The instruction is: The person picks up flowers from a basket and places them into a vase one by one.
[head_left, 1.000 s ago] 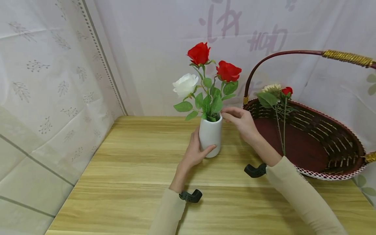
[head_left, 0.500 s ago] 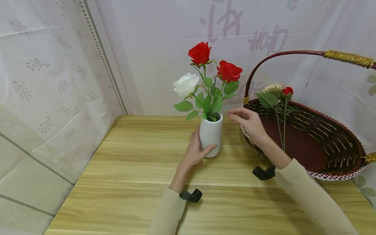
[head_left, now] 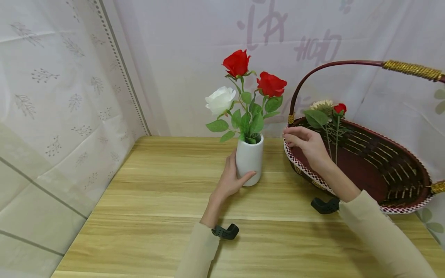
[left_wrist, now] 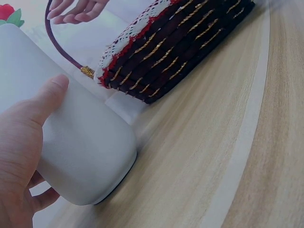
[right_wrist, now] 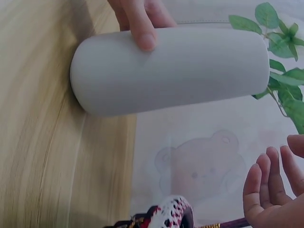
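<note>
A white vase (head_left: 249, 162) stands upright on the wooden table, holding two red roses (head_left: 236, 63) and a white rose (head_left: 220, 100) among green leaves. My left hand (head_left: 231, 179) grips its lower side, thumb across the front and fingers round the far side. To the right of the vase, my right hand (head_left: 309, 148) hovers over the near left rim of the basket (head_left: 365, 166). Its loosely bent fingers (right_wrist: 266, 183) hold nothing in the right wrist view. Inside the basket lean a pale yellow flower (head_left: 321, 105) and a small red rose (head_left: 340, 108) on long stems.
The dark woven basket has white lace trim and a tall arched handle (head_left: 347, 61) with gold wrapping (head_left: 411, 69). Patterned white cloth (head_left: 174, 69) hangs behind the table (head_left: 146, 216) and along its left side.
My right hand has moved away from the vase's rim, rightward to the basket's edge. My left hand, the vase and its flowers have stayed in place.
</note>
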The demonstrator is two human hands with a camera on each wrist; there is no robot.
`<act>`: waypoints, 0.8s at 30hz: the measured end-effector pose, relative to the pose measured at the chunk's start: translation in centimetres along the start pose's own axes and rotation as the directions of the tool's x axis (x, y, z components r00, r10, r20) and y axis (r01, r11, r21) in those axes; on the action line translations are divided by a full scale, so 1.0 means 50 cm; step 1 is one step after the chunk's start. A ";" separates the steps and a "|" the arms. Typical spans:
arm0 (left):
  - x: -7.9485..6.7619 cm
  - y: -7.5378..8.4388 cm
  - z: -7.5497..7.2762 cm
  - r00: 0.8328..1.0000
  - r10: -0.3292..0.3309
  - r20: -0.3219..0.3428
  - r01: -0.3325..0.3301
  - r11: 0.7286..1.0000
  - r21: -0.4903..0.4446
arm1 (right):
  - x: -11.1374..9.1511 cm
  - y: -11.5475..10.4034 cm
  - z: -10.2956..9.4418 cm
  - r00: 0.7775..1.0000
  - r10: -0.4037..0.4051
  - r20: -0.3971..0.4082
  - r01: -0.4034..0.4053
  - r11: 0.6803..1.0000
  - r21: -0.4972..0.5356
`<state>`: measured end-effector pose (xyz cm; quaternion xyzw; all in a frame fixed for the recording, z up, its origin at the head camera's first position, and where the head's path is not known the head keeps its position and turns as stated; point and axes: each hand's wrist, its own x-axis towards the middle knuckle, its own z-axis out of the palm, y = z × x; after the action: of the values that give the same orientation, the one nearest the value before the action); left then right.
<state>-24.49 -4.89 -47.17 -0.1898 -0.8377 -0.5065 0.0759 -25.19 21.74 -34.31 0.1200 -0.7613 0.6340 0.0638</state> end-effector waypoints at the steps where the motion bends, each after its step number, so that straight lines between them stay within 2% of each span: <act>1: 0.000 0.000 0.000 1.000 -0.001 0.001 0.001 1.000 0.000 | 0.000 0.000 -0.004 1.000 -0.005 -0.001 0.005 1.000 0.011; 6: 0.000 0.002 -0.001 1.000 0.001 -0.002 -0.001 1.000 -0.011 | 0.002 -0.003 -0.021 1.000 -0.025 -0.011 0.025 0.999 0.027; 12: 0.000 0.003 0.000 1.000 -0.004 0.004 0.004 1.000 -0.019 | 0.006 -0.008 -0.046 0.999 -0.013 -0.043 0.014 1.000 0.028; 24: 0.000 0.005 0.001 1.000 -0.011 0.003 0.011 1.000 -0.007 | 0.013 0.000 -0.105 0.994 -0.004 -0.113 0.016 0.995 0.102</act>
<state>-24.39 -4.75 -47.00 -0.1864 -0.8369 -0.5097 0.0713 -26.11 26.82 -33.17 0.0908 -0.7224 0.6776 0.1036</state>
